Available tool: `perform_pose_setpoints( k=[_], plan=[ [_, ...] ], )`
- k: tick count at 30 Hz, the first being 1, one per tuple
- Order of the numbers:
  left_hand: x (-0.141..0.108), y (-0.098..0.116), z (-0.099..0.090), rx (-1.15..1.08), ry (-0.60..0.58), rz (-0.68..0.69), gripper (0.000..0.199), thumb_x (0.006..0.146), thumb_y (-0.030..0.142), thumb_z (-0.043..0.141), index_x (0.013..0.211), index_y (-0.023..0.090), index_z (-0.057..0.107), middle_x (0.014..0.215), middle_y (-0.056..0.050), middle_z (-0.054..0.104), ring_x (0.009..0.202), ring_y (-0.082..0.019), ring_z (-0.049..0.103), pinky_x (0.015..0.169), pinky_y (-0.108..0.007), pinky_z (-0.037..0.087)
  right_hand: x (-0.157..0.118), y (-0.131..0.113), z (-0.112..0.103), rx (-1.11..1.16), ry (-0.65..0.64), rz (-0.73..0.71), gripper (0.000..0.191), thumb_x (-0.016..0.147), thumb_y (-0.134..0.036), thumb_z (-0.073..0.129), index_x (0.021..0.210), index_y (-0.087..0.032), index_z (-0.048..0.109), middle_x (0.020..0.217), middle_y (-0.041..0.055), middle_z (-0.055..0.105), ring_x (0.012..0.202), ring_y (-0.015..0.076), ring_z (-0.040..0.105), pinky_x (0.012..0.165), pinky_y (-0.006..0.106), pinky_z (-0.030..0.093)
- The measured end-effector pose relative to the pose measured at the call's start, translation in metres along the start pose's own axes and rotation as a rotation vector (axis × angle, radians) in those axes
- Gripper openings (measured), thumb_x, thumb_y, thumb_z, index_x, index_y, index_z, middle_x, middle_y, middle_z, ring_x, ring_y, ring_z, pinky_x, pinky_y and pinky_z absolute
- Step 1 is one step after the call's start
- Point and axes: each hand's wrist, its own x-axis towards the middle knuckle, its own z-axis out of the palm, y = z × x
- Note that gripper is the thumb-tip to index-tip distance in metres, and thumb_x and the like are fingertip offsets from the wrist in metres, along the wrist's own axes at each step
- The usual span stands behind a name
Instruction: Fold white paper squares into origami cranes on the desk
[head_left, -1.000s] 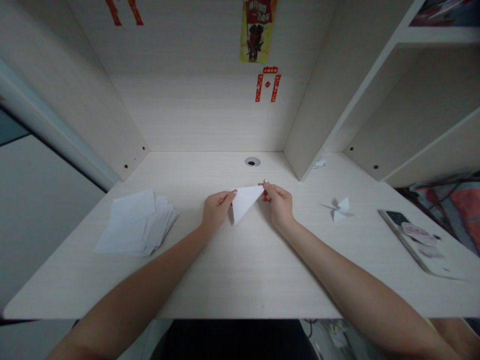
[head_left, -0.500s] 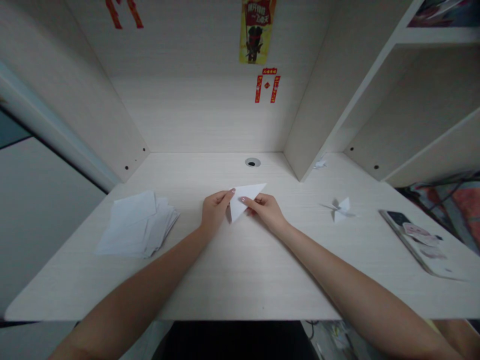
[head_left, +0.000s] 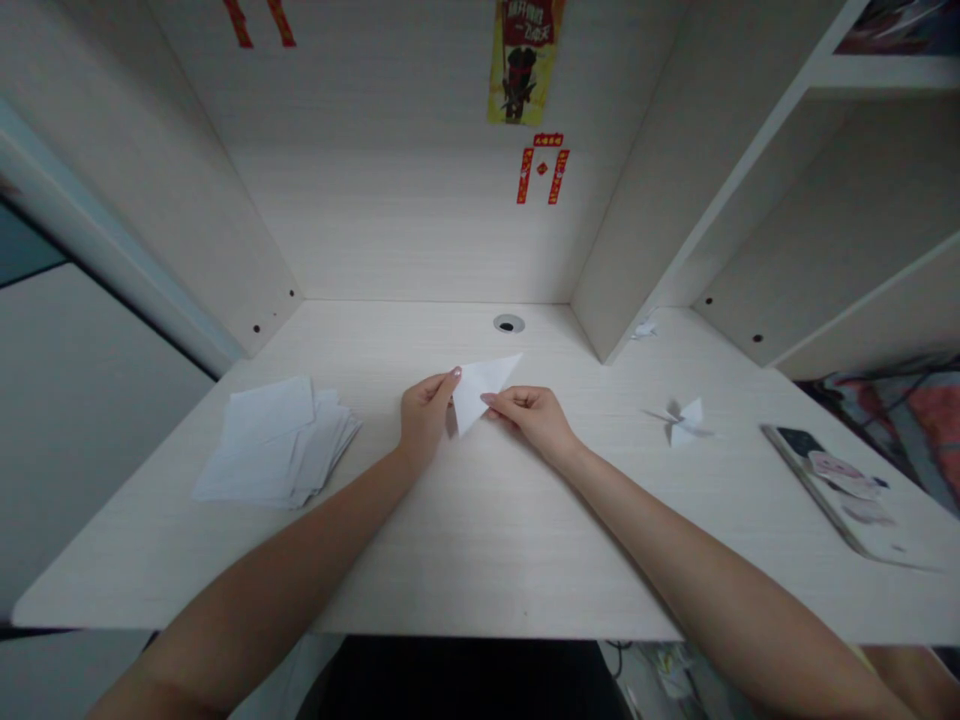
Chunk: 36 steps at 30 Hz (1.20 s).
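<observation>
A white folded paper (head_left: 481, 388), triangular in outline, is held above the middle of the desk. My left hand (head_left: 427, 415) pinches its left corner, thumb on top, the other fingers curled behind it. At the paper's lower right edge, my right hand (head_left: 534, 415) has thumb and forefinger closed on it, the remaining fingers bent in. One point of the paper reaches up to the right, another points down. To the left lies a stack of white paper sheets (head_left: 274, 445). On the right rests a small folded paper figure (head_left: 685, 421) with thin pointed ends.
A phone (head_left: 840, 490) lies on the desk (head_left: 465, 540) at the right. Behind are a round cable hole (head_left: 509, 324) and an upright divider panel (head_left: 637, 220). Near the divider's foot is a small white paper piece (head_left: 645, 329). Patterned cloth (head_left: 892, 410) sits at the far right.
The folded paper has shifted slightly left and up with my left hand. My right thumb and fingers have moved from over the paper's face to its lower right edge. The view has shifted a little.
</observation>
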Motion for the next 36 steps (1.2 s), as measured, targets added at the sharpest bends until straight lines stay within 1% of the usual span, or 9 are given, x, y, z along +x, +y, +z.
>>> perform_pose_setpoints(
  k=[4, 8, 12, 16, 22, 26, 29, 32, 36],
  plan=[
    [0.001, 0.001, 0.0, -0.01, 0.013, -0.014, 0.036, 0.075, 0.049, 0.055, 0.059, 0.016, 0.057, 0.053, 0.004, 0.047, 0.052, -0.01, 0.042, 0.051, -0.021, 0.034, 0.0, -0.002, 0.001, 0.029, 0.029, -0.033, 0.036, 0.062, -0.051, 0.069, 0.06, -0.016, 0.067, 0.053, 0.0001, 0.059, 0.045, 0.0081, 0.038, 0.045, 0.024, 0.024],
    [0.003, 0.002, -0.001, -0.014, -0.01, -0.01, 0.037, 0.075, 0.049, 0.055, 0.06, 0.016, 0.057, 0.055, 0.003, 0.048, 0.054, -0.01, 0.044, 0.052, -0.021, 0.036, 0.0, -0.002, 0.001, 0.013, 0.049, -0.06, 0.032, 0.064, -0.048, 0.069, 0.06, -0.016, 0.066, 0.052, -0.0004, 0.057, 0.046, 0.0084, 0.039, 0.046, 0.023, 0.024],
    [0.002, 0.003, 0.0, -0.057, -0.119, -0.046, 0.037, 0.075, 0.05, 0.056, 0.062, 0.015, 0.058, 0.055, 0.003, 0.051, 0.053, -0.009, 0.045, 0.052, -0.021, 0.036, 0.001, -0.001, 0.0, 0.012, 0.089, -0.104, 0.03, 0.066, -0.045, 0.068, 0.059, -0.016, 0.064, 0.051, -0.0013, 0.056, 0.046, 0.0084, 0.038, 0.046, 0.024, 0.024],
    [-0.001, 0.002, 0.003, -0.091, -0.288, -0.128, 0.038, 0.067, 0.048, 0.067, 0.079, 0.013, 0.067, 0.069, -0.002, 0.064, 0.062, -0.013, 0.055, 0.057, -0.023, 0.04, 0.0, -0.001, -0.001, 0.01, 0.151, -0.155, 0.03, 0.068, -0.045, 0.067, 0.059, -0.017, 0.064, 0.053, -0.0015, 0.055, 0.048, 0.0089, 0.039, 0.048, 0.024, 0.027],
    [0.001, -0.008, 0.002, -0.032, -0.344, -0.172, 0.041, 0.065, 0.048, 0.068, 0.083, 0.012, 0.07, 0.08, -0.007, 0.07, 0.065, -0.016, 0.059, 0.057, -0.024, 0.041, 0.0, 0.0, 0.0, 0.033, 0.172, -0.145, 0.028, 0.067, -0.044, 0.068, 0.059, -0.017, 0.065, 0.051, -0.0027, 0.051, 0.047, 0.0086, 0.036, 0.047, 0.024, 0.026],
    [0.003, -0.008, 0.002, 0.018, -0.365, -0.167, 0.042, 0.065, 0.05, 0.067, 0.083, 0.012, 0.071, 0.074, -0.006, 0.07, 0.059, -0.014, 0.057, 0.052, -0.023, 0.039, -0.001, 0.001, 0.002, 0.098, 0.206, -0.104, 0.027, 0.065, -0.044, 0.069, 0.06, -0.018, 0.067, 0.051, -0.0024, 0.053, 0.047, 0.0092, 0.038, 0.048, 0.025, 0.027],
    [0.003, -0.004, 0.003, 0.05, -0.367, -0.187, 0.04, 0.064, 0.048, 0.068, 0.08, 0.012, 0.071, 0.072, -0.007, 0.07, 0.057, -0.014, 0.056, 0.049, -0.022, 0.037, 0.001, 0.001, -0.001, 0.116, 0.268, -0.091, 0.029, 0.064, -0.045, 0.07, 0.057, -0.017, 0.066, 0.049, -0.0025, 0.052, 0.047, 0.0096, 0.038, 0.048, 0.025, 0.027],
    [0.001, -0.002, 0.004, 0.058, -0.394, -0.21, 0.039, 0.064, 0.046, 0.068, 0.08, 0.011, 0.071, 0.074, -0.009, 0.071, 0.055, -0.013, 0.056, 0.048, -0.021, 0.035, 0.007, 0.003, -0.007, 0.14, 0.378, -0.098, 0.032, 0.063, -0.047, 0.07, 0.054, -0.017, 0.063, 0.049, -0.0024, 0.051, 0.047, 0.0092, 0.036, 0.046, 0.025, 0.025],
    [-0.002, 0.001, 0.004, 0.077, -0.41, -0.196, 0.035, 0.065, 0.045, 0.067, 0.076, 0.011, 0.071, 0.071, -0.008, 0.07, 0.051, -0.011, 0.053, 0.046, -0.02, 0.032, 0.014, 0.006, -0.017, 0.19, 0.485, -0.113, 0.033, 0.063, -0.047, 0.071, 0.056, -0.017, 0.061, 0.05, -0.0021, 0.051, 0.046, 0.0086, 0.035, 0.044, 0.025, 0.024]
  ],
)
